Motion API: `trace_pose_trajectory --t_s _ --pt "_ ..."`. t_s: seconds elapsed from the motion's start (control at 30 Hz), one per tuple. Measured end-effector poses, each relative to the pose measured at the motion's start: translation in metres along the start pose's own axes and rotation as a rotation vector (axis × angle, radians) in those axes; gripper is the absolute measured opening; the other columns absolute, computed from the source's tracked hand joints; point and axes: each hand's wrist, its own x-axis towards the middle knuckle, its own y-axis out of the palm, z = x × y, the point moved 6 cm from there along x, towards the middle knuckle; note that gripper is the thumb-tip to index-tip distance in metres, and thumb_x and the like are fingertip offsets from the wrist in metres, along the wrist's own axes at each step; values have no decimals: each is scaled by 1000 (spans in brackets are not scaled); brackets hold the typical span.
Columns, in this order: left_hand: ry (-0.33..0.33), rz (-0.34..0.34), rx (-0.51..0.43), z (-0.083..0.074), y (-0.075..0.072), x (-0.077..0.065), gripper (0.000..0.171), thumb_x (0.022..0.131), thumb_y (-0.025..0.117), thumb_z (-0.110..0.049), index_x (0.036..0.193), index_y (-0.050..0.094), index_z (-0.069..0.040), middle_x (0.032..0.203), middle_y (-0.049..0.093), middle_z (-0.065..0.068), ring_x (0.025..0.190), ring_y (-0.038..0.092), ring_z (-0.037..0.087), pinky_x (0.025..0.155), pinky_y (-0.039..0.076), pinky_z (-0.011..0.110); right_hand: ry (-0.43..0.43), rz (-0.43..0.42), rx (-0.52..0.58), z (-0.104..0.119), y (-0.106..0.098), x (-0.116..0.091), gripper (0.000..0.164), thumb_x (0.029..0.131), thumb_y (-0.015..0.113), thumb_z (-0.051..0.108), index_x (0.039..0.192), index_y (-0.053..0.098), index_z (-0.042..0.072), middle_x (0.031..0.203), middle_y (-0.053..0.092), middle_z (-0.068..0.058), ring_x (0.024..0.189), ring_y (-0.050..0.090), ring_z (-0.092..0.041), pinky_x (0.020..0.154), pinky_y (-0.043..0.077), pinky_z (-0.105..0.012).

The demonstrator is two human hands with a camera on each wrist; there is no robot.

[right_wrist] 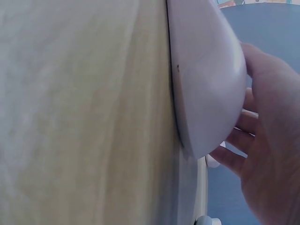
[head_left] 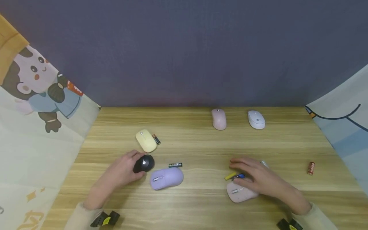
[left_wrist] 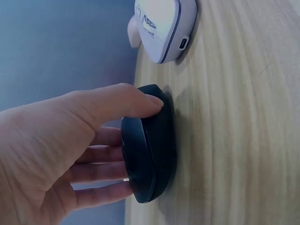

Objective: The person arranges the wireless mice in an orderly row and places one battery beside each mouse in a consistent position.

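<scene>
My left hand (head_left: 122,171) holds a black computer mouse (head_left: 144,163) by its sides on the wooden table. In the left wrist view, the thumb lies along the near side of the black mouse (left_wrist: 150,159) and the fingers reach the far side. A purple mouse (head_left: 166,178) lies to its right. Over a pale pink mouse (head_left: 241,194) my right hand (head_left: 256,175) spreads with relaxed fingers. Beside its thumb lie a yellow battery (head_left: 230,176) and a blue battery (head_left: 238,177). The pink mouse (right_wrist: 206,79) fills the middle of the right wrist view, partly covering the fingers.
A yellow mouse (head_left: 146,141) with dark batteries (head_left: 156,139) beside it lies at the left. A green battery (head_left: 175,165) is above the purple mouse. Another pink mouse (head_left: 219,119) and a white mouse (head_left: 256,119) stand at the back; a red battery (head_left: 311,168) lies far right.
</scene>
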Motion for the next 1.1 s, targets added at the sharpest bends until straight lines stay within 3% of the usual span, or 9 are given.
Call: trace_pose_trajectory --t_s 0.3,0.63,0.87,1.1 --pt "63 -74 53 -3 -15 11 67 75 90 -26 129 65 6 123 67 22 108 69 39 91 61 54 4 9 2 0 0 0 44 91 78 39 130 70 18 141 64 -2 128 61 -29 103 51 -55" --pt "168 -101 99 -13 -40 47 66 75 90 -20 129 64 7 119 67 25 106 69 41 90 62 55 5 42 18 0 1 2 40 95 75 37 129 71 18 140 64 -2 128 61 -28 103 54 -54" --pt "217 -61 138 -24 -45 74 66 77 90 -18 131 63 7 123 66 24 110 68 40 93 61 53 -4 44 25 1 1 3 38 95 75 36 127 71 17 138 65 -2 128 62 -27 103 54 -53" --pt "227 29 157 -29 -39 105 64 79 88 -12 133 59 8 126 64 25 114 67 40 96 60 51 32 72 29 -1 2 3 37 96 73 38 128 71 18 139 65 -2 128 61 -28 103 54 -55"
